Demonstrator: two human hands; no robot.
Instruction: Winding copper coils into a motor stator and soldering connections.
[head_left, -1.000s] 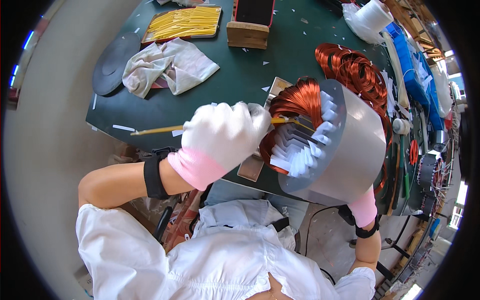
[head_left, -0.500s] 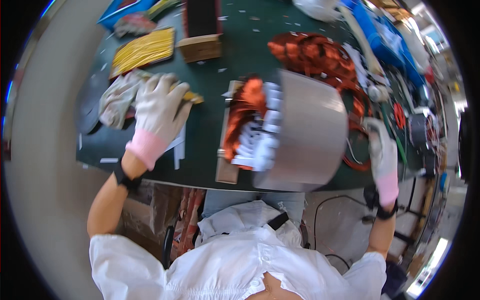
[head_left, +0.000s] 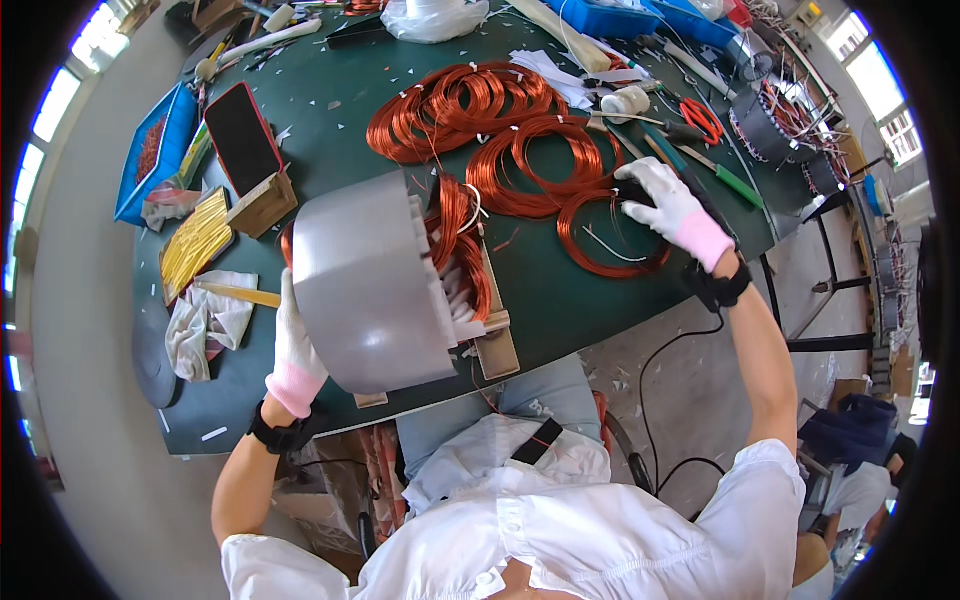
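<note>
Grey metal, dully shining, made up the heavy-looking cylinder [head_left: 365,285], which lay on its side near the table's [head_left: 545,325] front edge, with a wooden support [head_left: 497,355] showing beneath it. Copper windings [head_left: 455,225] and white slips [head_left: 462,328] stuck out of its right end. The left hand [head_left: 293,345] lay along the cylinder's left end, and a yellow strip [head_left: 245,293] ran up to the glove; from where I stood I couldn't tell whether the fingers gripped either one. The right hand [head_left: 665,205] was half spread over a small copper ring [head_left: 590,264] — thumb well apart, nothing visibly pinched.

What worried me was the wire. The ring lay just beside the larger coils [head_left: 465,115], so a hasty lift could have snagged a loop and pulled turns out of order. The cylinder's round wall could have rolled, too, if the left hand pushed unevenly — and the slips, jutting out, could have bent or been knocked loose by anything brushing past that end.
</note>
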